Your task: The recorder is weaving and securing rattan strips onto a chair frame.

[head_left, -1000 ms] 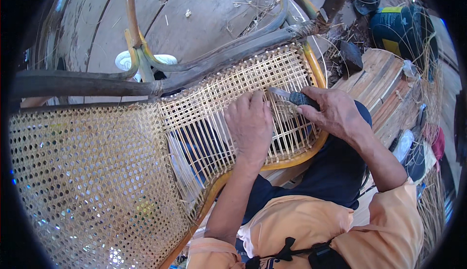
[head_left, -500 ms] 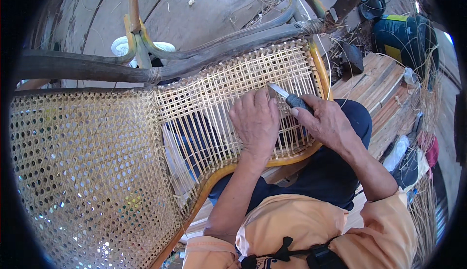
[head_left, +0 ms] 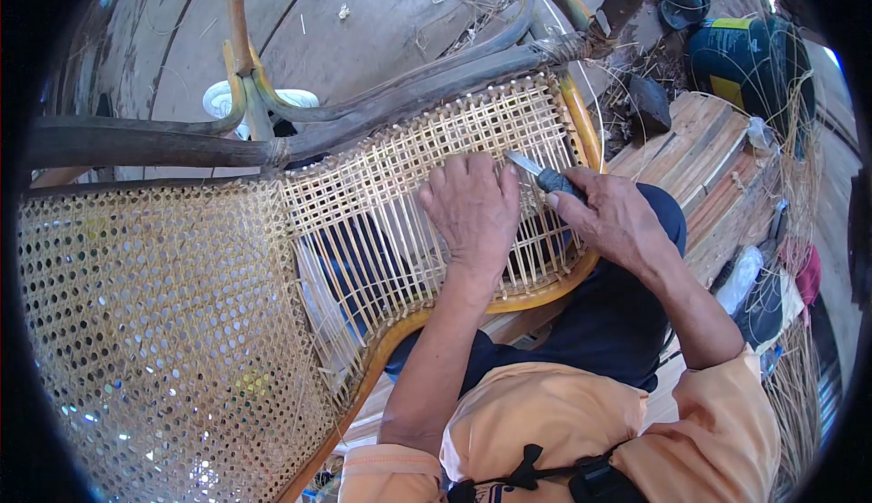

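My right hand (head_left: 613, 217) grips a short knife (head_left: 523, 163) by its dark handle, thumb along the near side. The pale blade points left and lies over the woven cane. Beside its tip is my left hand (head_left: 474, 208), back up, fingers bent and pressed together on the strands; its fingertips and anything in them are hidden. Under both hands is a cane panel (head_left: 400, 180) in a curved rattan frame (head_left: 545, 296). Its far part is woven in an open square mesh. Toward me, mostly loose parallel strands cross the gap, with a few cross strands near the frame.
A finished woven cane panel (head_left: 163, 294) adjoins on the left. Dark bent poles (head_left: 154, 144) run behind. At right lie wooden slats (head_left: 695, 153), a dark green container (head_left: 749, 67), a dark block (head_left: 649, 105) and long loose cane strips (head_left: 799, 394). White footwear (head_left: 295, 98) shows beyond the frame.
The whole view has shifted slightly. My left fingers are more curled under, and the knife tip still rests close beside them. My right hand keeps its grip on the knife.
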`<state>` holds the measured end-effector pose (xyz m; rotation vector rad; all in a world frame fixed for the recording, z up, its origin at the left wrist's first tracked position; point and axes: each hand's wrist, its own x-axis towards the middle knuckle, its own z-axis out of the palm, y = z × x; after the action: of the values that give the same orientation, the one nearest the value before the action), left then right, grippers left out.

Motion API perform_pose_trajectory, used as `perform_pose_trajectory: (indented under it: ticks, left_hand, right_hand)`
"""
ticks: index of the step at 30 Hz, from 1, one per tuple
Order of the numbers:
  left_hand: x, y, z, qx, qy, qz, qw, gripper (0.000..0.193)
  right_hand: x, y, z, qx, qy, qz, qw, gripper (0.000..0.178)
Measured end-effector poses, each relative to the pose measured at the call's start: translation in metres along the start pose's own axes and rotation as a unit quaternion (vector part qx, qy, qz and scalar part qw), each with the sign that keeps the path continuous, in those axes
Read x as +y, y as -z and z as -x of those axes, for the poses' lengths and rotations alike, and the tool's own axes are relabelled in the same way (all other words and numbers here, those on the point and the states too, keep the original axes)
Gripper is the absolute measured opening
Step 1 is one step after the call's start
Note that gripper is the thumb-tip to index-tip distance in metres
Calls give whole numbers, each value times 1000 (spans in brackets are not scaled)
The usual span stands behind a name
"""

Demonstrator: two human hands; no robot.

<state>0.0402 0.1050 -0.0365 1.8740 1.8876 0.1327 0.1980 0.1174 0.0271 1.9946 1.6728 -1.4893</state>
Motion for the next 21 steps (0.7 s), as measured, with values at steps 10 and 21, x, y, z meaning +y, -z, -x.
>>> perform_pose_trajectory:
  ticks: [10,21]
  left_hand:
    - [-2,12,5,-10,18,21,1000,32]
    - [-11,-3,8,-35,44,-8,998,55]
  right_hand:
    - [-5,10,9,14,-29,-38,999,36]
    - [-2,4,2,-20,-34,-42,998,37]
